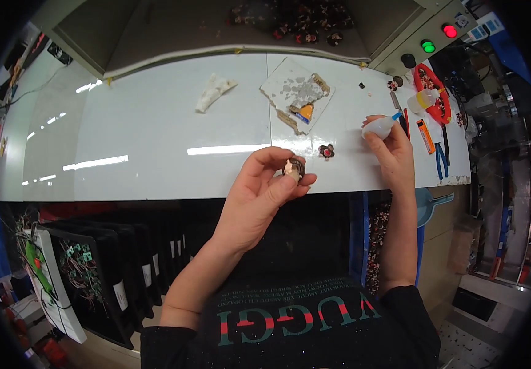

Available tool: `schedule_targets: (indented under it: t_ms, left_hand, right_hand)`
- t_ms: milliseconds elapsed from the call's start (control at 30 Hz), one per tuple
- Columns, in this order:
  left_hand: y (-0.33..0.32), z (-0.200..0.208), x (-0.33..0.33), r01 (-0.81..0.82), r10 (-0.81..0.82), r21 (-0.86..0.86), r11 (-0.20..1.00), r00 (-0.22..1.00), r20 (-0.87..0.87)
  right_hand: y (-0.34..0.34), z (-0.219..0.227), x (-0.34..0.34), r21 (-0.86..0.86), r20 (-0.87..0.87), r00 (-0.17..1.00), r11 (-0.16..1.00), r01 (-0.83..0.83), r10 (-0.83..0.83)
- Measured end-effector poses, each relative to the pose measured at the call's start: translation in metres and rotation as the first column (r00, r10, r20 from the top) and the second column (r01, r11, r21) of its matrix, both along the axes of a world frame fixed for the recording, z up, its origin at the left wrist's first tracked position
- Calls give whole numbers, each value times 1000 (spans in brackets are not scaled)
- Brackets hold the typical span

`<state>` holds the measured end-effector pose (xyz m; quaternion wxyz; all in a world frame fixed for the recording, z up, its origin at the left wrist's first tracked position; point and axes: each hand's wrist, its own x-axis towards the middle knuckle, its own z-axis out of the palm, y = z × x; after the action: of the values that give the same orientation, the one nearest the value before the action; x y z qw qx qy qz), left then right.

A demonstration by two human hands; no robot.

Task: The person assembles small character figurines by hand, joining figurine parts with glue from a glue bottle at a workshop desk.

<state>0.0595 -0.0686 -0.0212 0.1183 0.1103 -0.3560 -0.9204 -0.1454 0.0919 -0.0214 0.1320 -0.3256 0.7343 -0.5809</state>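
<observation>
My left hand [262, 184] pinches a small brown and cream figurine piece [292, 167] between thumb and fingers, just above the table's near edge. To the right, my right hand [393, 150] is wrapped round a small white squeeze bottle [379, 127] with a blue nozzle, tilted so that the nozzle points up and right. Between the two hands a second small figurine piece [326, 151], dark with a red patch, lies on the white table [148, 129]. What the underside of the held piece looks like is hidden by my fingers.
A stained cardboard sheet [281, 83] and a crumpled white wipe [214, 92] lie farther back. A red basket [419, 72] of small pieces, a yellowish bottle [424, 99], an orange box [425, 136] and blue-handled pliers [441, 161] are at right. A metal booth [173, 37] stands behind.
</observation>
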Motion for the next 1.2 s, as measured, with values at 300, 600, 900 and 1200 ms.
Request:
schedule_targets:
  t_ms: [300,600,900,1200]
  left_hand:
    - [4,52,-60,103,-87,-432,896,995,57]
    - [31,31,-127,-112,66,-817,566,994,-90]
    - [47,30,-189,-172,103,-816,551,985,-138]
    - [30,81,-290,-117,180,-978,175,980,-85]
  right_hand:
    - [13,37,-46,166,-125,986,977,131,-111]
    - [49,24,-90,163,-100,987,976,143,-127]
    - [69,19,-135,118,-99,984,981,156,-145]
    - [97,41,-152,131,-225,964,976,172,-140]
